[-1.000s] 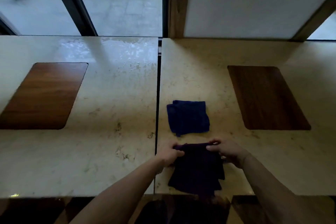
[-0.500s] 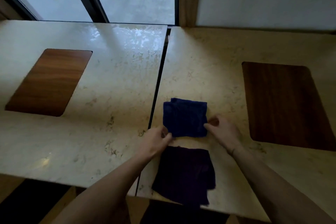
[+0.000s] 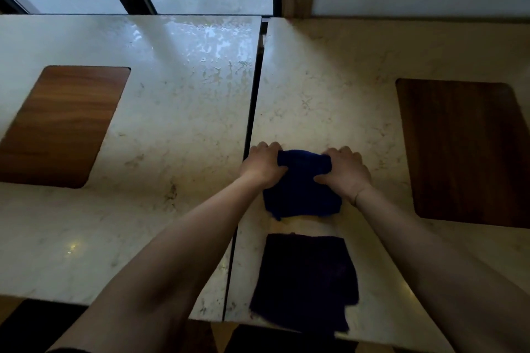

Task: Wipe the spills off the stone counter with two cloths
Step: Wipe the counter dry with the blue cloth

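Note:
A folded blue cloth (image 3: 301, 195) lies on the right slab of the stone counter (image 3: 329, 100). My left hand (image 3: 262, 165) grips its far left corner and my right hand (image 3: 345, 172) grips its far right corner; the far edge is bunched between them. A darker cloth (image 3: 305, 281) lies flat just nearer to me, overhanging the counter's front edge, with no hand on it. Wet smears (image 3: 212, 49) shine on the far part of the left slab.
A dark seam (image 3: 249, 135) splits the two slabs. Wooden inlays sit in the left slab (image 3: 60, 123) and the right slab (image 3: 464, 149). Brownish stains (image 3: 172, 190) mark the left slab near the seam. A window and wall stand behind.
Both hands let go of the dark cloth near the front edge, reached forward, and now grip the blue cloth's far corners. The camera has leaned in over the counter.

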`<control>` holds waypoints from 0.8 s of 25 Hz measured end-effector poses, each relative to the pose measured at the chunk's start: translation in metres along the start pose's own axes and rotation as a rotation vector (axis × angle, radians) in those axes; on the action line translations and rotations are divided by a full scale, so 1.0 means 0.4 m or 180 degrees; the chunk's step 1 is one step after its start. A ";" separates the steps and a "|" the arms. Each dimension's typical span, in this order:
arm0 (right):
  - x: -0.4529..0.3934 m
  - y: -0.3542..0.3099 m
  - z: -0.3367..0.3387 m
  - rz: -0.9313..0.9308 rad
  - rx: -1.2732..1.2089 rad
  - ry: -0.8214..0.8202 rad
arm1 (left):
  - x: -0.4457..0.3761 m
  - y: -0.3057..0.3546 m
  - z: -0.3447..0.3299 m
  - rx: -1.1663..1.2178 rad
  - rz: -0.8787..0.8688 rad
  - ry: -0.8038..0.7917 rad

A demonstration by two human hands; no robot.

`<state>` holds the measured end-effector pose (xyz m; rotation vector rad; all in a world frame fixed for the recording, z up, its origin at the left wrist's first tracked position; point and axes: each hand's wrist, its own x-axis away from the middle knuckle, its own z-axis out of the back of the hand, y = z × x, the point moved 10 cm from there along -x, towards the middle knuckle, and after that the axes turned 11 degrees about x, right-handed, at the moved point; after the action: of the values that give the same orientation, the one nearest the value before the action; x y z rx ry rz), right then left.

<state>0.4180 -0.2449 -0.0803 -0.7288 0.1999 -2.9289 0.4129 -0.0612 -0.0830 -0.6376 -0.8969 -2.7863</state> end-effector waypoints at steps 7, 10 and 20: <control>0.091 -0.015 0.068 -0.0155 -0.1572 0.0379 | 0.086 0.022 0.055 0.1075 -0.0479 -0.0150; 0.164 -0.040 0.144 -0.0132 -0.2110 0.0777 | 0.140 0.031 0.130 0.1603 -0.0830 -0.0133; 0.390 -0.144 0.299 0.0112 -0.2670 0.1345 | 0.341 0.083 0.329 0.2006 -0.1666 0.0470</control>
<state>0.3328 -0.2228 0.1047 -0.1298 1.5028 -2.8518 0.3450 -0.0124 0.0903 -0.0976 -2.0106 -2.6242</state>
